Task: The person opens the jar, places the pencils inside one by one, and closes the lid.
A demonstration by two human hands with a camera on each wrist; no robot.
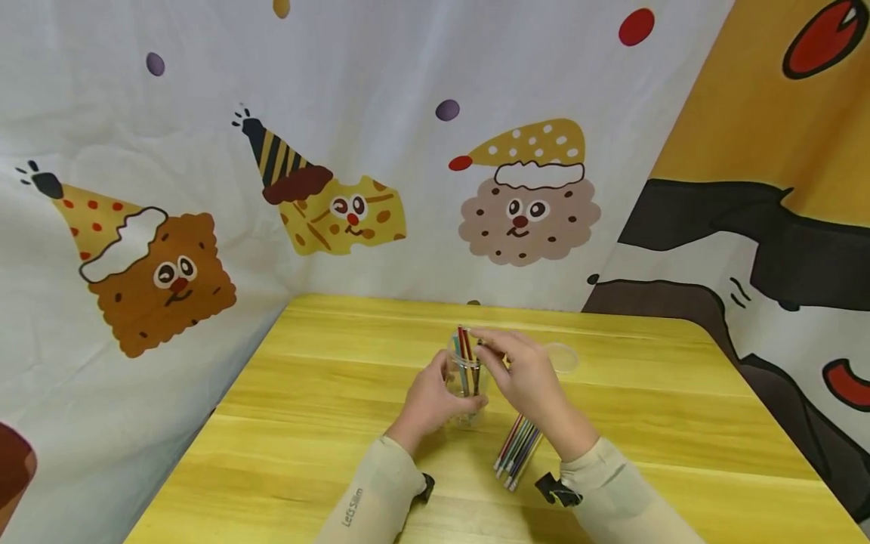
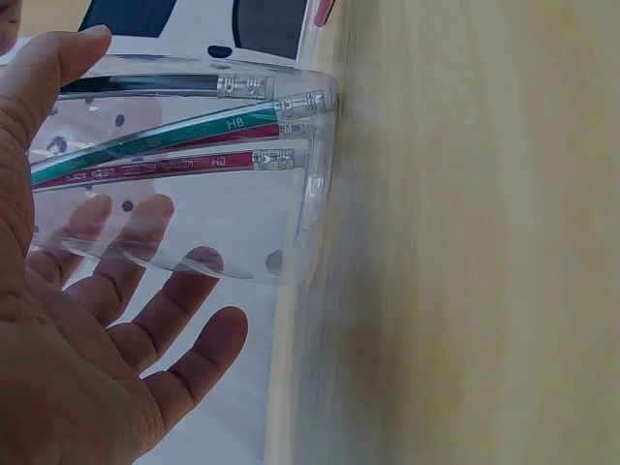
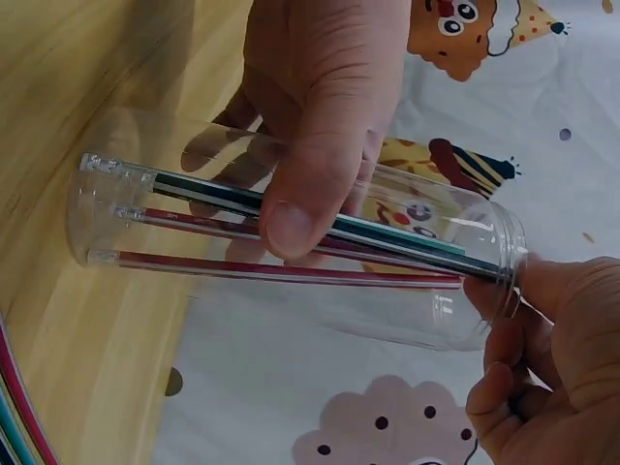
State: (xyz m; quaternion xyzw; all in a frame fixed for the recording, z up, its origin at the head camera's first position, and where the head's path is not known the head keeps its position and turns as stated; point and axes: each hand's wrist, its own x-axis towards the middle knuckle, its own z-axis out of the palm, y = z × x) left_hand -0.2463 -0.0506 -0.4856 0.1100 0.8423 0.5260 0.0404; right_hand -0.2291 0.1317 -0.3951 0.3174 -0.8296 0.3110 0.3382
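Observation:
My left hand [image 1: 435, 397] holds a clear plastic jar [image 3: 387, 325] upright on the table, thumb and fingers round its side. Several pencils stand inside: a green one [image 2: 194, 139], red ones [image 3: 291, 276] and a black one [image 2: 145, 86], their silver ends down. At the jar's mouth, my right hand [image 1: 526, 374] pinches the top of the black pencil between thumb and finger. That pencil's lower end sits higher than the others. A bundle of pencils [image 1: 518, 451] lies on the table below my right wrist.
A clear round lid [image 1: 576, 360] lies beyond my right hand on the yellow wood-grain table [image 1: 306, 438]. Behind the table hangs a white cloth [image 1: 381, 91] printed with cartoon biscuits and cheese. Dark straps [image 1: 559, 489] sit at both wrists.

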